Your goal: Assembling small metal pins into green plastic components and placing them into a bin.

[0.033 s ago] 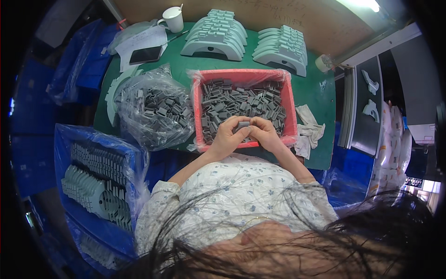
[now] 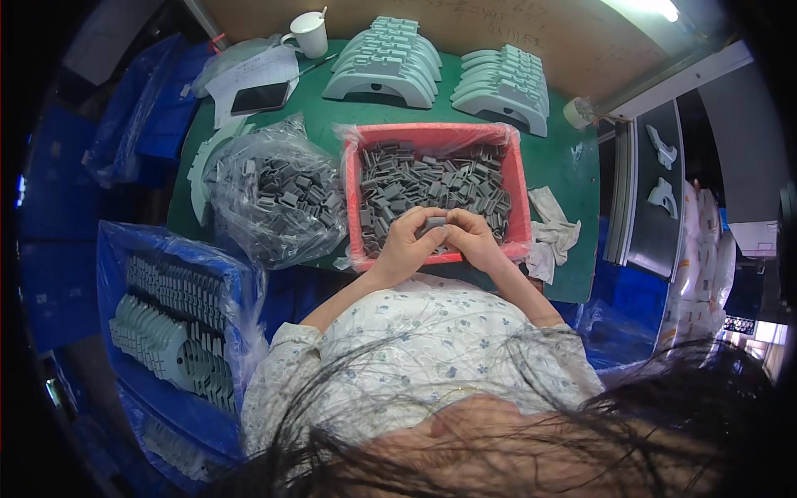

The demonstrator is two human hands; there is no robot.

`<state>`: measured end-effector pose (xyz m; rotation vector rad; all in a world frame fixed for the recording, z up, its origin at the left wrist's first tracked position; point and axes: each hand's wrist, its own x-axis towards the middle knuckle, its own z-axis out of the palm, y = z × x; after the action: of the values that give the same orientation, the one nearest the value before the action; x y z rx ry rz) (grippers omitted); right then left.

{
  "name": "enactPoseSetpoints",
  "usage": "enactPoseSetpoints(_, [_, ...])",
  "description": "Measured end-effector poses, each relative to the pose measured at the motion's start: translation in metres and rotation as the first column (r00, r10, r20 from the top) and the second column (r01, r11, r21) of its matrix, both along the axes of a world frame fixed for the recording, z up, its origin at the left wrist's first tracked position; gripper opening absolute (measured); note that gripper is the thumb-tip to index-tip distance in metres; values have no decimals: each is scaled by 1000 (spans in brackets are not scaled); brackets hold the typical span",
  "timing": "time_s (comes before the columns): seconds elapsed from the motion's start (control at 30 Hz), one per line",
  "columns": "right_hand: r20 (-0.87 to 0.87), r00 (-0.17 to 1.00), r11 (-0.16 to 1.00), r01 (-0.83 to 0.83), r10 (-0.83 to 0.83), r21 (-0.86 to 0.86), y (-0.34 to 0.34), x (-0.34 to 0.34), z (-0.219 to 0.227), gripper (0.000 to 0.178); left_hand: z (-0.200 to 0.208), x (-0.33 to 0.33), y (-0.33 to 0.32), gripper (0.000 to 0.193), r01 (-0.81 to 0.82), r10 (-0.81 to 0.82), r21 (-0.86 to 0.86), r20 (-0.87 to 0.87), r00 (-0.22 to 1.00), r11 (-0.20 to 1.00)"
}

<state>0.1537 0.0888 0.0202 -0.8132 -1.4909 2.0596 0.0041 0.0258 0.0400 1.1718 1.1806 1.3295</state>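
Over the near side of a red bin, my left hand and my right hand meet with closed fingers. Between their fingertips is a small grey plastic clip-like part; the fingers cover some of it. Many similar loose grey parts fill the bin, which has a clear plastic liner. A clear plastic bag with more of these dark grey parts lies left of the bin.
Stacked pale green arched pieces and a second stack stand at the back. A white mug, a phone and papers sit back left. A cloth lies right; a blue crate of pale pieces stands left.
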Motion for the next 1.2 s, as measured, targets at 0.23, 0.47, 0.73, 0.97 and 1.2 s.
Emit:
enactPoseSetpoints(0.23, [93, 984, 982, 159, -150, -100, 1, 4, 22, 15, 2, 0, 3, 22, -33, 67, 111, -325, 943, 993])
enactPoseSetpoints(0.47, [164, 958, 944, 187, -236, 272, -4, -10, 8, 22, 1, 5, 5, 32, 57, 24, 159, -467, 884, 986])
enactPoseSetpoints(0.73, [13, 987, 987, 159, -159, 35, -13, 17, 0, 13, -17, 12, 5, 37, 430, -351, -235, 312, 883, 872])
enactPoseSetpoints(0.97, [72, 955, 953, 280, -289, 120, -29, 32, 14, 18, -1, 25, 9, 37, 574, -295, -349, 599, 745, 741])
enactPoseSetpoints(1.2, [163, 962, 961, 183, -218, 206, -33, 50, 19, 22, -22, 26, -3, 39, 573, -272, -319, 642, 716, 755])
